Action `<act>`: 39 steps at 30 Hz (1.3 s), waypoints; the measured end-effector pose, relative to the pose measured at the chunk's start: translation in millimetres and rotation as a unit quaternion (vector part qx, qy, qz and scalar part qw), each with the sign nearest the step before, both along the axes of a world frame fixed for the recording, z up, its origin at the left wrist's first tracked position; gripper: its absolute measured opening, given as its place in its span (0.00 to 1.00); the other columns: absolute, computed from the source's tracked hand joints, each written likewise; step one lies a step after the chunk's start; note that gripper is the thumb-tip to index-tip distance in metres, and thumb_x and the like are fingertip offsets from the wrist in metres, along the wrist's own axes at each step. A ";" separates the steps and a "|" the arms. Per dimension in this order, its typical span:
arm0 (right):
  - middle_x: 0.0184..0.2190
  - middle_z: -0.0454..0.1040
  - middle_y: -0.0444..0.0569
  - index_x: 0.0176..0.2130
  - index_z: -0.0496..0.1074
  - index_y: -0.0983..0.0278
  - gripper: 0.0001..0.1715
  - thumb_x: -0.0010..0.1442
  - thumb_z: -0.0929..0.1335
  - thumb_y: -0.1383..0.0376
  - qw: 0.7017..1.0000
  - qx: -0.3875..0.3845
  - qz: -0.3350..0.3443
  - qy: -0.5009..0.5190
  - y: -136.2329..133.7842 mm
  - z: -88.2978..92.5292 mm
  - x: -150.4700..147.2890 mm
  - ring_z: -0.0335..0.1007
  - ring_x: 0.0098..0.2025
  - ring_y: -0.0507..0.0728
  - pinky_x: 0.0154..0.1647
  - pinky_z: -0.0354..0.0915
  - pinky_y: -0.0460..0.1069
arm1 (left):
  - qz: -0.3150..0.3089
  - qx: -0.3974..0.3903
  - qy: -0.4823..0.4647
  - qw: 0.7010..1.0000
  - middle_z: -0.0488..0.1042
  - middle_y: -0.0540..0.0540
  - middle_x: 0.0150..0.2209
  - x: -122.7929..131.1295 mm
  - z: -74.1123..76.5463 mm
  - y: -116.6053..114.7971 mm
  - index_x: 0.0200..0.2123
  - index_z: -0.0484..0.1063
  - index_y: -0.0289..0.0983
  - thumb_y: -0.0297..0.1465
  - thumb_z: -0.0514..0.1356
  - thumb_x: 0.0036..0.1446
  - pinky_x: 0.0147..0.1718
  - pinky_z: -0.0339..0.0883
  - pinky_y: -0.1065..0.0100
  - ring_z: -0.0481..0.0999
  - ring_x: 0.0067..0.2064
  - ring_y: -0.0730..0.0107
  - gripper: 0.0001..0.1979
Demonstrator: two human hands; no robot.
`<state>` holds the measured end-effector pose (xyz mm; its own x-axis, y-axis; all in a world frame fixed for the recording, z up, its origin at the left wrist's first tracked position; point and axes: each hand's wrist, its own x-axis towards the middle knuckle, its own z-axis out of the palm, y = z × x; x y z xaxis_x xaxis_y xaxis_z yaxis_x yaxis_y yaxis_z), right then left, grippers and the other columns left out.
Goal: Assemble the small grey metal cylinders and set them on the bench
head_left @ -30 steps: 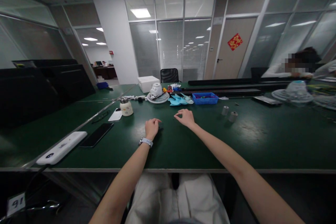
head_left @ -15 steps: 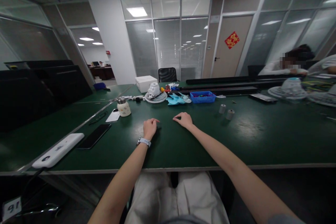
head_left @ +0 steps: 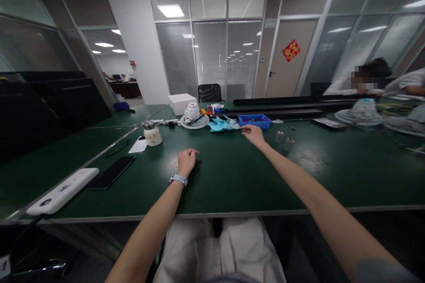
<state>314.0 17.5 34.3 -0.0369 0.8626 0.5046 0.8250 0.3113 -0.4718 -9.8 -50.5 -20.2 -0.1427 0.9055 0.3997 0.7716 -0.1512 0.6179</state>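
Observation:
My left hand (head_left: 187,162), with a watch (head_left: 178,179) on its wrist, rests low over the green tabletop (head_left: 212,185). Its forefinger points out to the right, the other fingers are loosely bent, and nothing shows in it. Farther forward, my right hand (head_left: 253,135) reaches toward the back with fingers extended and holds nothing visible. Its fingertips are close to the light blue fan blades (head_left: 222,124) and the front of a blue tray (head_left: 255,124) with small parts in it. Whether they touch the blades I cannot tell. Two grey metal cylinders (head_left: 289,144) stand right of that hand.
A white fan head with its grille (head_left: 194,121) and a white box (head_left: 182,103) sit at the back. Leftward are a cream bottle (head_left: 152,135), a black phone (head_left: 113,172) and a white power bank-like device (head_left: 63,191). A person (head_left: 358,84) sits at far right.
My right hand has moved forward and to the right, up to the blades and blue tray. The left hand stays nearly in place. The whole view has shifted slightly.

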 end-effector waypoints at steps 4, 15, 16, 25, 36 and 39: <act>0.31 0.79 0.47 0.41 0.78 0.64 0.19 0.46 0.73 0.70 0.989 0.011 -0.143 0.041 11.7 26.2 103.2 0.74 0.37 0.55 0.42 0.67 0.47 | -0.002 -0.003 0.000 1.000 0.78 0.47 0.29 0.9 0.0 1.6 0.32 0.80 0.40 0.30 0.49 0.55 0.42 0.64 0.66 0.75 0.35 0.64 0.18; 0.30 0.79 0.53 0.40 0.78 0.69 0.21 0.42 0.74 0.69 0.966 -0.035 -0.203 0.153 5.9 -8.0 164.8 0.75 0.33 0.57 0.36 0.68 0.48 | -0.004 -0.005 -0.003 1.000 0.78 0.47 0.28 1.4 1.1 -2.3 0.32 0.80 0.39 0.30 0.48 0.56 0.42 0.63 0.66 0.75 0.35 0.65 0.18; 0.31 0.79 0.52 0.41 0.78 0.68 0.22 0.42 0.74 0.69 0.965 -0.028 -0.205 0.161 7.2 -9.5 164.9 0.75 0.34 0.57 0.37 0.68 0.48 | -0.004 -0.005 -0.004 1.000 0.78 0.47 0.28 1.4 1.2 -2.5 0.31 0.80 0.39 0.30 0.48 0.56 0.42 0.63 0.66 0.75 0.35 0.64 0.18; 0.36 0.78 0.56 0.40 0.77 0.70 0.20 0.43 0.72 0.70 0.958 -0.041 -0.208 0.196 23.2 -15.0 169.3 0.76 0.38 0.59 0.40 0.69 0.49 | -0.005 -0.007 0.007 1.000 0.78 0.47 0.29 2.3 2.1 -2.7 0.31 0.80 0.39 0.30 0.48 0.56 0.42 0.64 0.67 0.75 0.35 0.65 0.18; 0.32 0.78 0.51 0.29 0.80 0.63 0.11 0.38 0.74 0.67 0.953 -0.100 -0.266 0.106 23.8 3.1 170.8 0.74 0.32 0.58 0.34 0.68 0.48 | -0.006 -0.003 -0.009 1.000 0.79 0.47 0.29 1.1 -1.8 -1.5 0.31 0.80 0.40 0.30 0.49 0.55 0.42 0.64 0.67 0.76 0.36 0.65 0.17; 0.34 0.78 0.52 0.32 0.80 0.61 0.14 0.40 0.73 0.64 0.955 -0.091 -0.271 0.083 17.4 5.8 172.7 0.74 0.35 0.58 0.36 0.68 0.48 | -0.012 0.003 -0.009 1.000 0.79 0.47 0.30 0.8 -2.2 -1.6 0.31 0.80 0.39 0.30 0.49 0.55 0.42 0.64 0.67 0.75 0.36 0.65 0.18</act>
<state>486.7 34.9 40.1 0.5067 0.8065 0.3045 0.7513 -0.2398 -0.6149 -9.0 -52.1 -22.5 -0.1282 0.9064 0.4026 0.7567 -0.1730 0.6304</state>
